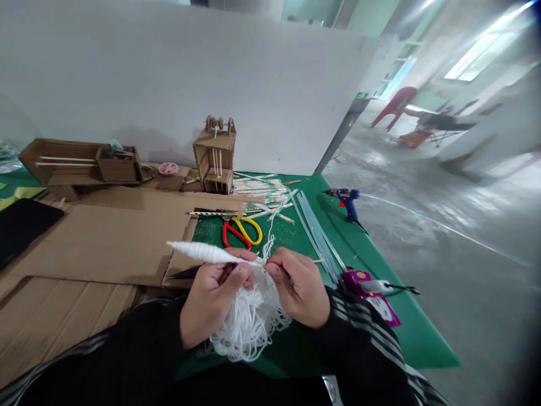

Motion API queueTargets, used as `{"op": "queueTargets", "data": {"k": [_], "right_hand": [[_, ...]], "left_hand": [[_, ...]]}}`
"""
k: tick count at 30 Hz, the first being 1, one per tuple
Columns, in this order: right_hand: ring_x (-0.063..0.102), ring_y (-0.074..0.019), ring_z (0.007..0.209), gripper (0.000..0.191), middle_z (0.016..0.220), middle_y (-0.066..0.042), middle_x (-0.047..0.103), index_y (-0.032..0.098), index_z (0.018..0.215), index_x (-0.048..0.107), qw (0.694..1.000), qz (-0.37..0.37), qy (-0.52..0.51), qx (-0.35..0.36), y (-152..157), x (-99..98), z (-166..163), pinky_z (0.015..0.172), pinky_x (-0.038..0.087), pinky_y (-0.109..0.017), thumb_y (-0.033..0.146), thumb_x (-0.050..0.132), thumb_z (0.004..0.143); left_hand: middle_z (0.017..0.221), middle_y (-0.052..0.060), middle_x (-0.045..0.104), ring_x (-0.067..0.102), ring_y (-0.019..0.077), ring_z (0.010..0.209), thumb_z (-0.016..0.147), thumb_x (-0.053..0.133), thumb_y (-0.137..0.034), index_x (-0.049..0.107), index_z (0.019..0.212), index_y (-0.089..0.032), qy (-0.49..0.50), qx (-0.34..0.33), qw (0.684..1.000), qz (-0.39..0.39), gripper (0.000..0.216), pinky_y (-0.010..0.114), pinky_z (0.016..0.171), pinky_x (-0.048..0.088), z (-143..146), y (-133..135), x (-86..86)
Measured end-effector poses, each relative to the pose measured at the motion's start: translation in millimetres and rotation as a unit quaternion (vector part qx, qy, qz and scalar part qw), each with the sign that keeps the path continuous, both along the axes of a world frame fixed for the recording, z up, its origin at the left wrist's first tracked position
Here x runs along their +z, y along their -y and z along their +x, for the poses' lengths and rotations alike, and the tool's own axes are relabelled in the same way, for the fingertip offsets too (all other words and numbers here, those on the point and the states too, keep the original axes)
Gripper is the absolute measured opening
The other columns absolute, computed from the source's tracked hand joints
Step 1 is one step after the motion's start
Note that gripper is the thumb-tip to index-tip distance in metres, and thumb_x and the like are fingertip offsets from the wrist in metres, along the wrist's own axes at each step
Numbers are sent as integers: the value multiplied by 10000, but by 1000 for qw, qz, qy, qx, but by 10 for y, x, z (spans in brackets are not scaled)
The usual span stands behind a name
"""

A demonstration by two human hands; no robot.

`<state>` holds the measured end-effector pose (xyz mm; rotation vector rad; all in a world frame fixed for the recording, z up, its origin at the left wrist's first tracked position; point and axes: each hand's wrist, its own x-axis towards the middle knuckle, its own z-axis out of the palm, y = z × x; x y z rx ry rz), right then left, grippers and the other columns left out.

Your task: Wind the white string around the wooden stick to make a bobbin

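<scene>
Between my two hands lies a thin wooden stick [319, 261] wound with white yarn [203, 252], thick in the middle and tapering to a bare tip at the left. My left hand [222, 287] pinches the wound part near its right end. With thumb and forefinger, my right hand [296, 285] grips the stick just to the right of the winding. A loose heap of white yarn [243, 330] hangs below and between the hands. Just beyond them, scissors [246, 231] with red and yellow handles rest on the green tabletop.
Behind the scissors are scattered wooden sticks [266, 192] and clear glue sticks [315, 231]. A blue glue gun [346, 200] and a purple device [372, 296] lie at the right edge. Cardboard sheets [114, 231], a cardboard frame [214, 155] and a cardboard box [80, 163] occupy the left.
</scene>
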<state>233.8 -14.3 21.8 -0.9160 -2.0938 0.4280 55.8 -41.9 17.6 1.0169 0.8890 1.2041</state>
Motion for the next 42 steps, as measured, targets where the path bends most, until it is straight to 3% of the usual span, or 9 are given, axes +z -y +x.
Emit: {"op": "queueTargets", "data": {"k": [6,11,16,21,25,37,42], "right_hand": [[529,-140,639,59,760,-16,564,194,904,506,999,-27,-9,22,-15,8,-3,580,396,-257,237,546,902],[501,-131,589,150,658,2,539,192,800,527,1000,4,16,9,-15,20,-1,565,359,-257,178,467,937],[527,-128,611,50,739,-9,578,184,927,527,999,-29,0,15,0,21,15,568,384,-247,216,553,899],[502,-128,581,117,654,6,540,193,818,527,1000,10,25,7,-6,27,21,566,363,-256,173,485,926],[542,-136,617,23,741,-13,591,191,921,532,1000,-13,15,18,-11,26,29,575,393,-255,211,529,911],[480,-130,555,156,643,-5,539,186,796,552,1000,14,13,10,-23,90,74,526,350,-258,188,476,932],[505,-153,599,182,658,-23,559,190,786,553,1000,10,17,2,-34,82,73,550,372,-275,203,461,942]], "left_hand": [[700,-29,640,595,89,662,894,633,-308,652,992,-181,4,3,1000,0,161,195,663,483,-3,-3,9],[691,-30,633,595,92,656,882,646,-323,656,985,-184,2,6,1000,4,173,201,663,482,-1,-3,18],[690,-23,631,587,97,655,874,650,-324,655,969,-175,-8,13,1000,-2,177,205,654,481,-7,3,41],[691,-25,624,593,100,655,872,649,-323,650,969,-174,-15,15,1000,5,178,205,657,485,-5,1,61],[729,-15,644,602,101,661,870,653,-320,646,958,-172,-18,16,1000,-7,173,202,653,488,-5,-4,68],[765,27,699,623,141,681,913,586,-299,620,1019,-184,126,-26,991,-43,161,234,628,514,-9,40,61],[786,21,697,607,137,682,886,617,-260,620,1015,-202,112,-30,993,-37,141,227,629,500,-8,36,73]]}}
